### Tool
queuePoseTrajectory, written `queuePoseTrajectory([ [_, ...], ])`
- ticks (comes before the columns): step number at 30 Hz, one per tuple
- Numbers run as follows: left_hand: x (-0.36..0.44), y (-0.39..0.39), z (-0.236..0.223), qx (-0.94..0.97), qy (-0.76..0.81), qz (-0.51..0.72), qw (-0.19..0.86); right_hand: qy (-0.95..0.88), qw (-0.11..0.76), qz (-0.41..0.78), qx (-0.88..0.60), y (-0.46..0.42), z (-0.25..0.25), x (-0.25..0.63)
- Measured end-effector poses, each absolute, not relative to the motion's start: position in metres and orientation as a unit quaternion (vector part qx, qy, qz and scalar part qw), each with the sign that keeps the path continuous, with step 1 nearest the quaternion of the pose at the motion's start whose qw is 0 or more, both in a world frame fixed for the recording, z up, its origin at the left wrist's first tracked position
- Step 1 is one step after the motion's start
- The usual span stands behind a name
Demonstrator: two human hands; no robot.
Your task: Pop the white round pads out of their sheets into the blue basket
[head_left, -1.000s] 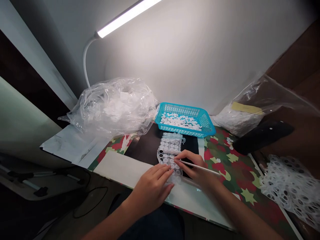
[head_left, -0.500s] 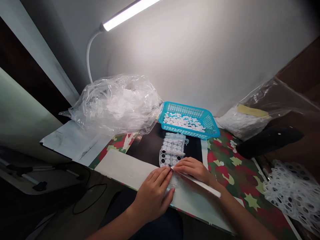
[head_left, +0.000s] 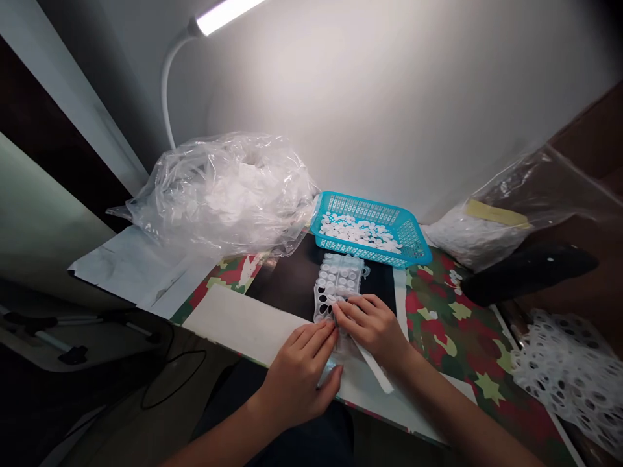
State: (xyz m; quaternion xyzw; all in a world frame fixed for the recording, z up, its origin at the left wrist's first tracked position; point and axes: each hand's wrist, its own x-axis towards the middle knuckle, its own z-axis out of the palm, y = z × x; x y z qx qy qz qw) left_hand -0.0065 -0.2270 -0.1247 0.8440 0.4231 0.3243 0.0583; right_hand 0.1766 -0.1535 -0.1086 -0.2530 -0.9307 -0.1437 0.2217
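Observation:
A translucent sheet of round white plastic pieces in rows (head_left: 339,272) lies on a black mat (head_left: 282,285). Its near part shows several dark open rings beside my fingers. My left hand (head_left: 304,366) presses its fingertips together on the sheet's near edge, thumb apart and lower. My right hand (head_left: 372,324) is closed, its fingertips on the near rings from the right. From beneath its palm a flat white strip (head_left: 377,371) sticks out toward me. The finger contacts are partly hidden.
A blue basket (head_left: 416,253) with small white discs stands behind the mat. A large clear plastic bag (head_left: 219,194) lies at left, another bag (head_left: 467,233) at right. A pile of ringed plastic sheets (head_left: 569,376) sits far right. A lamp (head_left: 168,91) shines above.
My right hand has moved forward over the sheet's near rings, and the white strip has swung from pointing right to pointing more toward me. My left hand stays nearly in place.

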Motion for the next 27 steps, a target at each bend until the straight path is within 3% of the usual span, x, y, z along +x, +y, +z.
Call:
queuePoseTrajectory([
  [10, -0.005, -0.228, -0.121, 0.851, 0.448, 0.266, 0.074, -0.896, 0.32, 0.127, -0.281, -0.16, -0.102, 0.197],
  [20, 0.008, -0.228, -0.123, 0.836, 0.474, 0.268, 0.073, -0.925, 0.287, 0.058, -0.24, -0.159, -0.106, 0.211],
  [27, 0.008, -0.227, -0.121, 0.833, 0.471, 0.278, 0.085, -0.939, 0.257, -0.067, -0.216, -0.164, -0.1, 0.205],
])
